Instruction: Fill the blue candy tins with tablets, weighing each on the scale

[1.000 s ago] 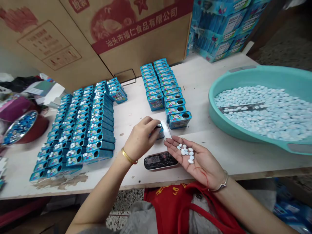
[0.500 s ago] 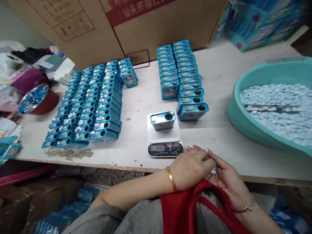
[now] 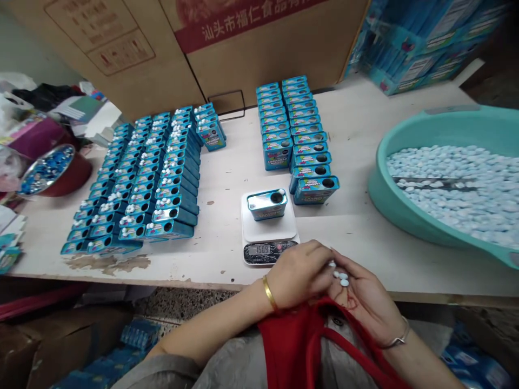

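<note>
Loosely cupped, the right hand [image 3: 367,302] holds candies [image 3: 344,282] beside the left hand [image 3: 299,275].

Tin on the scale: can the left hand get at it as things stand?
Probably yes: the tin stands on the scale, just beyond the left hand, and nothing appears to block the way.

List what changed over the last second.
Left hand came away from the tin on the scale and moved right, to the palm of the right hand, which drew back toward the body, still holding white candies. Tub and rows of tins stayed put.
</note>
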The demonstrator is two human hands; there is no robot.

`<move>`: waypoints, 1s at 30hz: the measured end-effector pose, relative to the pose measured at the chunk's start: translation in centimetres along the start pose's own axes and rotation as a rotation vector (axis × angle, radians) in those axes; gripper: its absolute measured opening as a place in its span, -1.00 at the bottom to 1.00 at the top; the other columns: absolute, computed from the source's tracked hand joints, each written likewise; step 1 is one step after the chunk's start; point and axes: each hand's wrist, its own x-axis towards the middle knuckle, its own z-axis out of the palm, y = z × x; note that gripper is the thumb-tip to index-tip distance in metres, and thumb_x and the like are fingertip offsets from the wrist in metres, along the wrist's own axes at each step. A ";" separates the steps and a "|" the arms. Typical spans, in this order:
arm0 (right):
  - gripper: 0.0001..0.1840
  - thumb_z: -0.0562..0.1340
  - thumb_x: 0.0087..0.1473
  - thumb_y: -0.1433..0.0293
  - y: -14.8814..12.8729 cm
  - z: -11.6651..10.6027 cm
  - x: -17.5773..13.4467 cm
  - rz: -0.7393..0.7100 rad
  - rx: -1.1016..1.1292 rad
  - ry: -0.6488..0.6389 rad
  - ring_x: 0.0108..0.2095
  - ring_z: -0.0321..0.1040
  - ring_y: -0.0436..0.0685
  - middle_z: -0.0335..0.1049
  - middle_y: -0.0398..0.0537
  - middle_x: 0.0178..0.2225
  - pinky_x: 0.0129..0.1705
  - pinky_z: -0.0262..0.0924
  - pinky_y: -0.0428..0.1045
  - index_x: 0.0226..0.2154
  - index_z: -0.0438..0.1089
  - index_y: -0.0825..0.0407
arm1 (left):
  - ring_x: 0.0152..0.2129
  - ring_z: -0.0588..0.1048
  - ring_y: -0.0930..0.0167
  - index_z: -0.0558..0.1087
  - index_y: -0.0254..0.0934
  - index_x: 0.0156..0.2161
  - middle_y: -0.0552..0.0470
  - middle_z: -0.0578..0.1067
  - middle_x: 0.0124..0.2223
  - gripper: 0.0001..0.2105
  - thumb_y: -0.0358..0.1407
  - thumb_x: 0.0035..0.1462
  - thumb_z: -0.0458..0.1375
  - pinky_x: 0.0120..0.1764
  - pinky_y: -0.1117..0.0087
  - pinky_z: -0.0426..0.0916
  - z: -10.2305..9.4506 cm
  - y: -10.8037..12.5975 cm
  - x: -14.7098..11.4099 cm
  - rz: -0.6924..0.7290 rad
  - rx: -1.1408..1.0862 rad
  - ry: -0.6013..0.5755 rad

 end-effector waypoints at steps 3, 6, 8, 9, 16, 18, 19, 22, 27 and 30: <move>-0.77 0.04 0.13 0.55 0.1 2.1 0.4 -0.039 -0.010 -0.069 -0.40 0.49 0.00 0.52 -0.04 -0.43 -0.26 0.43 -0.09 -0.36 0.41 0.15 | -0.42 0.41 0.50 0.37 -0.35 -0.29 0.00 0.45 -0.34 -0.92 -0.37 0.12 0.07 -0.36 0.50 0.34 -3.0 -0.4 0.8 -0.072 -0.246 0.133; -0.77 0.05 0.14 0.52 0.1 4.1 0.7 -0.070 -0.055 -0.123 -0.17 0.46 0.13 0.52 0.12 -0.29 -0.08 0.37 0.04 -0.29 0.42 0.20 | -0.46 0.40 0.52 0.38 -0.35 -0.32 0.03 0.44 -0.38 -0.87 -0.29 0.11 0.12 -0.42 0.52 0.32 -6.6 -1.1 2.0 -0.144 -0.363 0.268; -0.78 0.08 0.12 0.50 0.0 4.9 0.8 -0.085 -0.081 -0.134 -0.06 0.39 0.20 0.50 0.20 -0.21 0.00 0.31 0.07 -0.28 0.42 0.22 | -0.49 0.39 0.53 0.38 -0.34 -0.32 0.04 0.43 -0.41 -0.86 -0.28 0.10 0.14 -0.42 0.51 0.32 -8.5 -1.8 2.8 -0.188 -0.361 0.337; -0.79 0.09 0.11 0.50 -0.1 5.1 0.9 -0.090 -0.088 -0.130 -0.02 0.36 0.22 0.49 0.21 -0.18 0.02 0.29 0.08 -0.27 0.41 0.22 | -0.50 0.39 0.53 0.38 -0.34 -0.33 0.05 0.43 -0.42 -0.86 -0.27 0.09 0.15 -0.43 0.52 0.32 -9.3 -2.2 3.1 -0.208 -0.336 0.350; -0.80 0.09 0.12 0.50 -0.8 4.1 0.9 -0.097 -0.059 -0.081 0.04 0.29 0.26 0.44 0.25 -0.10 0.03 0.29 0.07 -0.28 0.41 0.22 | -0.48 0.38 0.53 0.42 -0.33 -0.21 0.01 0.47 -0.30 -0.86 -0.41 0.11 0.07 -0.40 0.49 0.30 -11.1 -4.0 3.6 -0.188 0.074 0.305; -0.80 0.09 0.12 0.51 -1.0 3.9 0.9 -0.106 -0.053 -0.059 0.04 0.29 0.27 0.44 0.26 -0.10 0.02 0.30 0.07 -0.28 0.41 0.23 | -0.33 0.39 0.45 0.40 -0.32 -0.11 -0.06 0.46 -0.15 -0.74 -0.51 0.12 -0.03 -0.27 0.41 0.32 -11.0 -4.2 3.6 -0.054 0.259 0.267; -0.80 0.09 0.12 0.51 -1.1 3.8 0.9 -0.111 -0.052 -0.052 0.04 0.29 0.27 0.44 0.26 -0.10 0.02 0.30 0.06 -0.28 0.41 0.23 | -0.26 0.37 0.41 0.38 -0.31 -0.07 -0.09 0.44 -0.09 -0.68 -0.55 0.11 -0.06 -0.21 0.35 0.32 -11.0 -4.3 3.6 0.009 0.369 0.232; -0.80 0.10 0.11 0.50 -1.3 3.8 0.8 -0.123 -0.056 -0.050 0.04 0.29 0.26 0.44 0.25 -0.10 0.02 0.30 0.06 -0.27 0.41 0.22 | -0.21 0.32 0.33 0.39 -0.28 -0.08 -0.09 0.42 -0.02 -0.66 -0.56 0.10 -0.07 -0.16 0.26 0.28 -11.1 -4.8 3.1 0.097 0.626 0.151; -0.79 0.12 0.09 0.50 -1.4 3.3 1.0 -0.135 -0.077 -0.071 0.04 0.30 0.23 0.45 0.23 -0.11 0.02 0.29 0.06 -0.24 0.41 0.20 | -0.23 0.34 0.34 0.40 -0.23 -0.14 -0.05 0.44 -0.11 -0.72 -0.54 0.11 -0.03 -0.18 0.23 0.26 -12.1 -4.7 0.9 0.071 0.653 0.370; -0.76 0.09 0.11 0.48 -1.2 2.8 1.1 -0.111 -0.094 -0.085 0.05 0.29 0.22 0.43 0.22 -0.07 0.04 0.27 0.07 -0.20 0.40 0.20 | -0.23 0.37 0.37 0.38 -0.23 -0.11 -0.05 0.41 -0.16 -0.74 -0.51 0.11 0.00 -0.19 0.28 0.30 -11.6 -3.5 -0.5 0.041 0.479 0.444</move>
